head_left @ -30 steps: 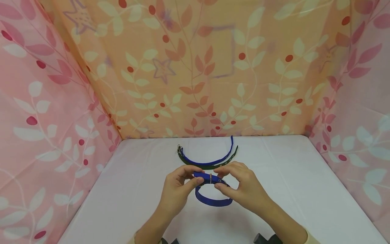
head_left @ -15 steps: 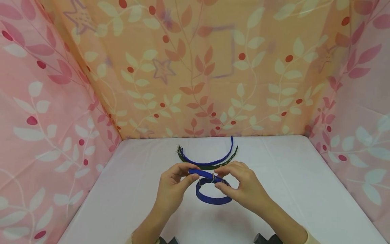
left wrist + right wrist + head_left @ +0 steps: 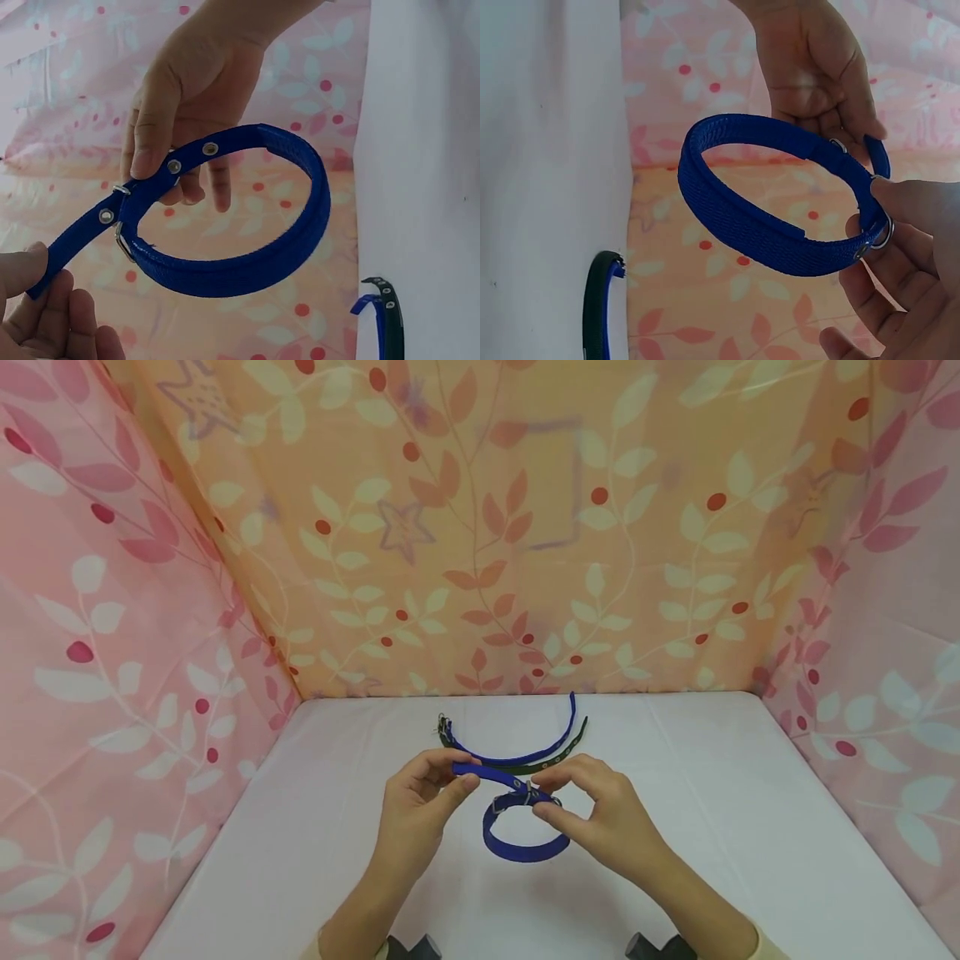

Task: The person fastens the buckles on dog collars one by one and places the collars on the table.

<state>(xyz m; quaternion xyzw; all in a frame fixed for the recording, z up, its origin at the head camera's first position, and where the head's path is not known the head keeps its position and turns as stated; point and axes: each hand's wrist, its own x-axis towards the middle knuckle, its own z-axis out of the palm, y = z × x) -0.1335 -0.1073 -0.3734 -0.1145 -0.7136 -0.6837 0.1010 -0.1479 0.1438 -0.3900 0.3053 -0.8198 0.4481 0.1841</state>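
A blue strap (image 3: pixel 525 852) with metal eyelets is closed into a loop and held above the table. My left hand (image 3: pixel 414 814) pinches its free end between thumb and fingers. At the buckle side, my right hand (image 3: pixel 611 810) pinches the strap. In the left wrist view the blue strap (image 3: pixel 232 277) runs through a metal buckle and a small keeper, with one eyelet on the tail beyond them. The right wrist view shows the loop (image 3: pixel 742 232) hanging between both hands, a metal ring beside the right fingers.
Behind the hands, a blue strap (image 3: pixel 517 760) and a dark green strap (image 3: pixel 562 760) lie curved together on the white table (image 3: pixel 337 827). Patterned cloth (image 3: pixel 465 527) stands around the back and sides. Dark objects (image 3: pixel 660 947) show at the bottom edge.
My left hand has moved left and slightly up with the strap's end, and more of the tail now shows between the hands. My right hand has barely moved.
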